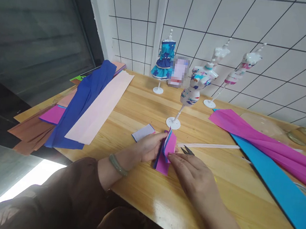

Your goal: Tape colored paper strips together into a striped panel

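Folded pink and blue crepe paper [169, 146] is between my hands, its layers standing partly apart at the top. My left hand [153, 146] is closed around its left side, thumb near the upper edge. The fingers of my right hand [194, 172] pinch the lower right edge. Dark pointed scissor blades [187, 150] show just beyond my right hand; the hand hides the rest, and I cannot tell whether they lie on the table or touch it. A small pale piece edged in blue [143, 132] lies behind my left wrist.
Behind my hands stands a paint-marked mini mannequin [196, 84]; a small blue dress [164, 59] is on another. Blue crepe paper [84, 101] and a pale pink sheet [100, 107] lie left. Magenta [251, 137] and turquoise strips [271, 179] lie right. A narrow pale strip [211, 146] lies between.
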Action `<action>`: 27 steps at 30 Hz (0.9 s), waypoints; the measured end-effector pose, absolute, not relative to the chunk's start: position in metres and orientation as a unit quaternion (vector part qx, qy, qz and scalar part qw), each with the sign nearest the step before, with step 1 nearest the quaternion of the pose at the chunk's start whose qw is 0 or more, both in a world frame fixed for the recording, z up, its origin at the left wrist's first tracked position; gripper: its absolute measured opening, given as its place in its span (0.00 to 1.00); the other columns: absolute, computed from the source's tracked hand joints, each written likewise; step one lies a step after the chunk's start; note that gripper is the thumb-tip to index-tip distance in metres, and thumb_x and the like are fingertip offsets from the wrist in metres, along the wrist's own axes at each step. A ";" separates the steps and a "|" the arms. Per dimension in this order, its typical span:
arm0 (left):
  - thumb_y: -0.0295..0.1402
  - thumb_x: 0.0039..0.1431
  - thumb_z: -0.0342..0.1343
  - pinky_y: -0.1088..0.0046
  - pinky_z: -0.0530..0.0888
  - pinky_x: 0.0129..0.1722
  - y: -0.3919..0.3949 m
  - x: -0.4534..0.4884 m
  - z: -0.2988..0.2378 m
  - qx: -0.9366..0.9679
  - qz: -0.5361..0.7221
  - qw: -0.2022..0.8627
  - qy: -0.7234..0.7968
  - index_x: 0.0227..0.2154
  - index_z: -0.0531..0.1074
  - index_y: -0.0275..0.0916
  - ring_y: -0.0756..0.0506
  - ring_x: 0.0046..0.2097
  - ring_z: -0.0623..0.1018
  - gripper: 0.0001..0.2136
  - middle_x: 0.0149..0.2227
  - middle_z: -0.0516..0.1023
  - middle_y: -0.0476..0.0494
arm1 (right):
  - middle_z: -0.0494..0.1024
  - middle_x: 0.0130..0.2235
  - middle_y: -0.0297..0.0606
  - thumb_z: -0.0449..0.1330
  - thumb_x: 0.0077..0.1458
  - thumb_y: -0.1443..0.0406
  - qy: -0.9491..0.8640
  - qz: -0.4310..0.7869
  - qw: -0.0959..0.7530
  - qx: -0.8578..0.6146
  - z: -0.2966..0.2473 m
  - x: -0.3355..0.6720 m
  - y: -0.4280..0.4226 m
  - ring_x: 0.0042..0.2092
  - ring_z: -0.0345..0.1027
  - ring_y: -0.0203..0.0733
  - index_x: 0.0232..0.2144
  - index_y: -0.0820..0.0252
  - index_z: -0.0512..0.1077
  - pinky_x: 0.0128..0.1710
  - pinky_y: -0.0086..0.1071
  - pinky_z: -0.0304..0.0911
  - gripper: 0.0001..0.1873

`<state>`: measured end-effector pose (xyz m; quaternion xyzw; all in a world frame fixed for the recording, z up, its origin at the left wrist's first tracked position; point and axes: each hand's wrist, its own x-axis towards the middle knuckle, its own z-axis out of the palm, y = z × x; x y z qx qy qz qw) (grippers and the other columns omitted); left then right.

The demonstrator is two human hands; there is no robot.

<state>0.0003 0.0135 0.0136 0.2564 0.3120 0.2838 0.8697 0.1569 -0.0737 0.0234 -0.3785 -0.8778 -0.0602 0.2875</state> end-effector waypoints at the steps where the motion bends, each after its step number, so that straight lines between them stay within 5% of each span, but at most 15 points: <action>1: 0.38 0.63 0.42 0.72 0.72 0.33 0.015 0.000 0.014 0.250 0.274 0.873 0.318 0.31 0.71 0.32 0.47 0.28 0.77 0.17 0.27 0.77 0.39 | 0.78 0.45 0.44 0.49 0.60 0.73 -0.884 -0.069 0.275 -0.370 0.025 0.153 -0.074 0.47 0.70 0.46 0.49 0.61 0.69 0.45 0.42 0.67 0.18; 4: 0.45 0.63 0.40 0.71 0.73 0.34 0.016 -0.002 0.015 0.245 0.251 0.879 0.324 0.31 0.71 0.32 0.46 0.30 0.77 0.22 0.27 0.77 0.38 | 0.78 0.43 0.46 0.47 0.60 0.74 -0.893 -0.091 0.260 -0.356 0.028 0.145 -0.076 0.47 0.70 0.48 0.47 0.65 0.70 0.44 0.44 0.68 0.17; 8: 0.30 0.58 0.52 0.70 0.73 0.37 0.013 -0.003 0.015 0.263 0.272 0.869 0.318 0.33 0.69 0.33 0.47 0.30 0.77 0.05 0.27 0.77 0.42 | 0.79 0.42 0.47 0.48 0.60 0.74 -0.897 -0.082 0.259 -0.349 0.027 0.138 -0.076 0.45 0.71 0.47 0.45 0.65 0.72 0.43 0.43 0.68 0.15; 12: 0.24 0.51 0.58 0.73 0.71 0.35 0.011 -0.005 0.014 0.301 0.288 0.854 0.311 0.29 0.70 0.31 0.49 0.30 0.76 0.03 0.26 0.76 0.43 | 0.79 0.40 0.45 0.55 0.58 0.67 -0.890 -0.041 0.290 -0.350 0.028 0.138 -0.075 0.43 0.72 0.45 0.44 0.63 0.71 0.43 0.42 0.68 0.12; 20: 0.23 0.49 0.59 0.76 0.70 0.29 0.016 -0.011 0.024 0.303 0.336 0.839 0.301 0.43 0.67 0.36 0.52 0.27 0.72 0.17 0.24 0.69 0.51 | 0.79 0.36 0.44 0.53 0.58 0.67 -0.825 -0.015 0.340 -0.450 0.021 0.176 -0.059 0.38 0.72 0.44 0.42 0.61 0.71 0.37 0.39 0.67 0.10; 27: 0.27 0.49 0.59 0.84 0.58 0.17 0.043 -0.054 0.033 0.341 0.437 0.743 0.376 0.40 0.67 0.35 0.57 0.18 0.63 0.13 0.18 0.63 0.56 | 0.79 0.34 0.42 0.53 0.59 0.64 -0.772 -0.002 0.354 -0.529 0.012 0.194 -0.047 0.35 0.73 0.43 0.37 0.60 0.73 0.35 0.37 0.67 0.10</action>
